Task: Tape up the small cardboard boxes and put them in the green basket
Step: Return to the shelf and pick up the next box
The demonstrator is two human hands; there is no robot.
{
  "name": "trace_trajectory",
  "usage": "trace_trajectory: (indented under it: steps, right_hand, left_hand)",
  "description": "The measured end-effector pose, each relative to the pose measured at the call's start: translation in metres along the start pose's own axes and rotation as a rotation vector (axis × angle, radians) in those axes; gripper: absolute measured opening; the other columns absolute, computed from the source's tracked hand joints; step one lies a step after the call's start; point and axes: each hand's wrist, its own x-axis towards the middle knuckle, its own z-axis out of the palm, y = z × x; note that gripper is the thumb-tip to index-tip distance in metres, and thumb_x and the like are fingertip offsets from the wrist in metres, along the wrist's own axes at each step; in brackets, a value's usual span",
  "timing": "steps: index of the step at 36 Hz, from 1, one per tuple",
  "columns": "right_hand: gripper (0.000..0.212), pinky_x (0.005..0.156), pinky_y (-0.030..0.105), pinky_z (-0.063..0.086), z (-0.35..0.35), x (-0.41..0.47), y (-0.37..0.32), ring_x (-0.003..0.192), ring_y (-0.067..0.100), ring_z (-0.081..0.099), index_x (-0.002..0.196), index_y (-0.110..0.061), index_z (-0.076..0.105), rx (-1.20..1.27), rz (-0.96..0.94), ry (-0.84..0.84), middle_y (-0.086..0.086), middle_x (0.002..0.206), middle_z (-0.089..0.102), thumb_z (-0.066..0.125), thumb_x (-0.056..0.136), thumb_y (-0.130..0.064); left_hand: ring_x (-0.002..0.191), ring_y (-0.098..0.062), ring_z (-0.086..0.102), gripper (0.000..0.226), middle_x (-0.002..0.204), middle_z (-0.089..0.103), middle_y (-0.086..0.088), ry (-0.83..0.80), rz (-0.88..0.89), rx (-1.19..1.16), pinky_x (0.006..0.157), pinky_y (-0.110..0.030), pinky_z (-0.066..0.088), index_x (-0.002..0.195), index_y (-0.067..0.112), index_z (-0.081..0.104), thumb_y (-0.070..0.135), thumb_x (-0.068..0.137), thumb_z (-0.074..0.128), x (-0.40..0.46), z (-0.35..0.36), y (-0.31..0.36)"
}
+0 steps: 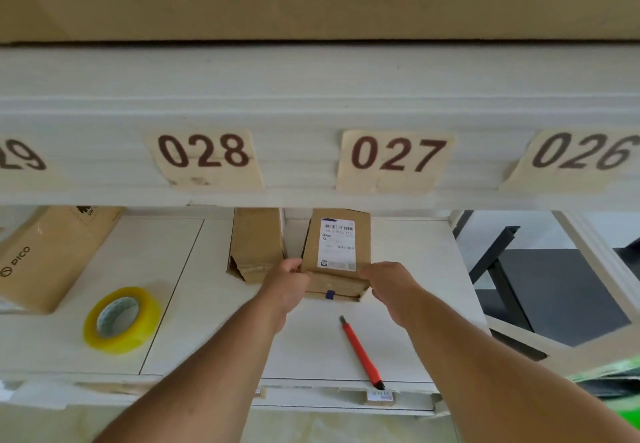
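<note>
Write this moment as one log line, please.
left hand: grips labelled box | right hand: grips it | tape roll: untouched

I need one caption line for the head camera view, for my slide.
Both hands, left hand and right hand, grip a labelled cardboard box on the shelf.

The box with the label (337, 248) lies on the shelf (415, 269), under the 027 sign (394, 160). The left hand (285, 281) holds the box's left near corner. The right hand (388, 283) holds its right near corner. A second small box (256, 245) lies just left of this box, under the beam (311, 96) that bears the signs. The tape roll (121, 319) sits far left of the box, nearer the front edge. The big box (48, 255) lies left of the tape roll, behind it. The cutter (362, 352) lies in front of the box, between the two arms. The 028 sign (204, 155) hangs left of the 027 sign.
</note>
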Motion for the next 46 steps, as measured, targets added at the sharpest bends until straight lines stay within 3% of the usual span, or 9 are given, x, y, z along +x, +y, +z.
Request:
trace_trajectory:
  steps: [5, 10, 17, 25, 28, 34, 38, 42, 46]
  right_hand:
    - [0.019, 0.080, 0.033, 0.050, -0.003, -0.023, 0.008, 0.082, 0.019, 0.058, 0.095, -0.018, 0.075, 0.041, -0.065, -0.008, 0.002, 0.098, 0.072, 0.059, 0.086, -0.011]
    - [0.013, 0.102, 0.042, 0.053, -0.007, -0.063, 0.014, 0.104, 0.022, 0.066, 0.098, -0.020, 0.069, 0.097, -0.097, -0.020, 0.001, 0.105, 0.072, 0.060, 0.092, -0.014]
    - [0.022, 0.056, 0.030, 0.047, 0.015, -0.132, 0.035, 0.068, 0.015, 0.058, 0.106, -0.021, 0.059, -0.126, -0.096, 0.022, 0.003, 0.091, 0.070, 0.050, 0.088, -0.031]
    - [0.038, 0.050, 0.015, 0.044, 0.051, -0.159, 0.055, 0.073, 0.007, 0.061, 0.125, -0.021, 0.057, -0.172, -0.100, -0.107, -0.012, 0.103, 0.069, 0.052, 0.088, -0.018]
    - [0.018, 0.041, 0.016, 0.037, 0.057, -0.156, 0.067, 0.056, 0.011, 0.052, 0.104, -0.016, 0.061, -0.199, -0.051, -0.104, -0.004, 0.111, 0.070, 0.047, 0.093, -0.013]
    - [0.008, 0.044, 0.015, 0.038, 0.056, -0.150, 0.079, 0.062, 0.010, 0.055, 0.102, -0.021, 0.054, -0.278, -0.054, -0.106, -0.003, 0.100, 0.066, 0.050, 0.098, -0.027]
    - [0.035, 0.058, 0.011, 0.051, 0.056, -0.143, 0.076, 0.087, -0.001, 0.065, 0.124, -0.048, 0.045, -0.242, -0.095, -0.116, -0.024, 0.102, 0.062, 0.051, 0.099, -0.024]
    - [0.037, 0.063, 0.019, 0.057, 0.058, -0.142, 0.071, 0.091, 0.008, 0.069, 0.098, -0.043, 0.059, -0.251, -0.077, -0.205, -0.032, 0.085, 0.061, 0.048, 0.097, -0.007]
    - [0.019, 0.078, 0.035, 0.058, 0.061, -0.141, 0.070, 0.101, 0.025, 0.071, 0.090, -0.034, 0.058, -0.201, -0.043, -0.123, -0.017, 0.088, 0.064, 0.058, 0.094, -0.015]
  left_hand:
    - [0.117, -0.016, 0.055, 0.047, 0.122, 0.056, 0.009, -0.023, 0.043, -0.075, 0.108, -0.044, 0.046, 0.138, 0.028, 0.050, 0.027, 0.092, 0.062, -0.014, -0.001, 0.002]
    - [0.115, -0.013, 0.060, 0.032, 0.120, 0.064, 0.011, -0.069, 0.049, -0.056, 0.108, -0.044, 0.045, 0.118, 0.036, 0.055, 0.036, 0.087, 0.061, -0.044, -0.012, -0.009]
    - [0.110, -0.016, 0.065, 0.034, 0.112, 0.070, 0.009, -0.045, 0.020, -0.108, 0.106, -0.043, 0.048, 0.116, 0.035, 0.056, 0.031, 0.084, 0.062, -0.115, -0.030, -0.042]
    - [0.111, -0.015, 0.064, 0.029, 0.116, 0.069, 0.009, -0.045, -0.098, -0.060, 0.105, -0.044, 0.048, 0.116, 0.038, 0.054, 0.032, 0.089, 0.065, -0.137, -0.055, -0.096]
    - [0.111, -0.015, 0.062, 0.029, 0.115, 0.068, 0.006, -0.049, -0.148, 0.024, 0.107, -0.044, 0.047, 0.117, 0.033, 0.054, 0.030, 0.089, 0.061, -0.130, -0.056, -0.112]
    - [0.104, -0.016, 0.057, 0.031, 0.129, 0.060, 0.001, 0.193, -0.138, 0.178, 0.083, -0.027, 0.043, 0.127, 0.020, 0.057, 0.022, 0.096, 0.059, -0.130, -0.048, -0.108]
    - [0.129, -0.024, 0.050, 0.052, 0.149, 0.047, -0.002, 0.131, -0.189, 0.140, 0.104, -0.037, 0.041, 0.148, 0.022, 0.043, 0.037, 0.099, 0.052, -0.120, -0.047, -0.099]
    - [0.118, -0.012, 0.058, 0.035, 0.121, 0.069, 0.015, -0.092, -0.219, -0.016, 0.110, -0.043, 0.042, 0.128, 0.030, 0.063, 0.042, 0.100, 0.048, -0.114, -0.038, -0.094]
    - [0.107, -0.006, 0.060, 0.034, 0.114, 0.068, 0.020, -0.026, -0.115, 0.048, 0.093, -0.032, 0.047, 0.122, 0.035, 0.062, 0.048, 0.092, 0.056, -0.112, -0.037, -0.086]
